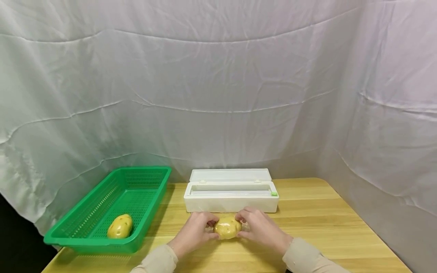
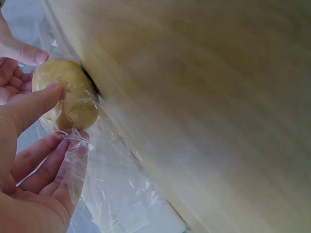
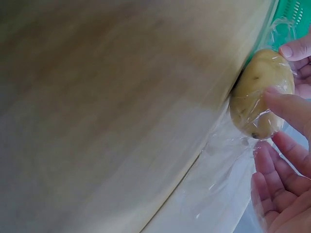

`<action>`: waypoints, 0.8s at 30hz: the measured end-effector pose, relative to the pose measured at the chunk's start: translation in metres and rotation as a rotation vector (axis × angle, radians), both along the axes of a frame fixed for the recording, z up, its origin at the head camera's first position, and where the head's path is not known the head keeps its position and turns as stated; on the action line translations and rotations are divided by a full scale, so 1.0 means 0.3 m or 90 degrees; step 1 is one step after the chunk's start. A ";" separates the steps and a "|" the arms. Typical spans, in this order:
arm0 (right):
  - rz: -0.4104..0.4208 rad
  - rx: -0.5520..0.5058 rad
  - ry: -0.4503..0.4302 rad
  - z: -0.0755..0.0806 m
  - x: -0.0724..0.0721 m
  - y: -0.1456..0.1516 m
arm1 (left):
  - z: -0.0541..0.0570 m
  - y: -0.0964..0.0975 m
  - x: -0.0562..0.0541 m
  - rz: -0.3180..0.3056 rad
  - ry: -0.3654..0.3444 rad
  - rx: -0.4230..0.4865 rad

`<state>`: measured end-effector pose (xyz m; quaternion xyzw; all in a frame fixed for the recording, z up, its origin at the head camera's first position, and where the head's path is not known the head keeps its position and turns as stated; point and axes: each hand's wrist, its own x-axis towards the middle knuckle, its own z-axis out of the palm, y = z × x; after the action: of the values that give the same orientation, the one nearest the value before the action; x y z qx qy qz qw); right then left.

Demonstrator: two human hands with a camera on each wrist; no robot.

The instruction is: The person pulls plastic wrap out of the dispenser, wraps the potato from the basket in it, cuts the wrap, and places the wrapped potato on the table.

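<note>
A yellow potato [image 1: 227,227] lies at the middle of the table, in front of the white box, with clear plastic wrap over it. My left hand [image 1: 198,230] grips its left end between thumb and fingers. On the opposite end, the thumb and fingers of my right hand [image 1: 258,228] hold it. In the left wrist view, loose clear plastic wrap [image 2: 121,194] spreads from the potato [image 2: 68,94] and lies over the left fingers. The right wrist view has the right thumb pressing on the wrapped potato [image 3: 257,104], with wrap trailing below.
Behind the hands stands an open white wrap box [image 1: 232,204], its lid raised and a green slider at its right end. To the left, a green basket [image 1: 146,223] holds another potato [image 1: 120,226]. Grey curtain [image 1: 218,94] surrounds the wooden table [image 1: 324,235].
</note>
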<state>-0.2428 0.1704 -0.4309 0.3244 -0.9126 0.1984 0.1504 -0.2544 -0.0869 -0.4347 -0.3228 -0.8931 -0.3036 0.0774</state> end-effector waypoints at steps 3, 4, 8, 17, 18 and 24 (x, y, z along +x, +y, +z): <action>-0.002 0.000 -0.010 -0.001 0.000 -0.002 | -0.003 -0.002 -0.001 0.000 -0.009 0.005; -0.003 0.002 -0.014 0.000 0.001 -0.002 | -0.002 -0.002 0.000 -0.001 -0.012 0.007; -0.008 0.011 -0.027 0.007 0.006 -0.001 | 0.003 -0.004 0.004 -0.011 -0.026 0.015; 0.029 -0.025 -0.133 0.046 0.034 0.026 | 0.041 -0.023 0.020 -0.068 -0.131 0.065; 0.033 -0.028 -0.152 0.051 0.036 0.031 | 0.045 -0.026 0.021 -0.074 -0.144 0.067; 0.052 -0.039 -0.240 0.067 0.043 0.052 | 0.060 -0.042 0.020 -0.102 -0.204 0.053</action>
<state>-0.2300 0.1861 -0.4108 0.3136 -0.9043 0.2890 -0.0215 -0.2486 -0.0996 -0.4167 -0.3367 -0.8520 -0.3933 -0.0772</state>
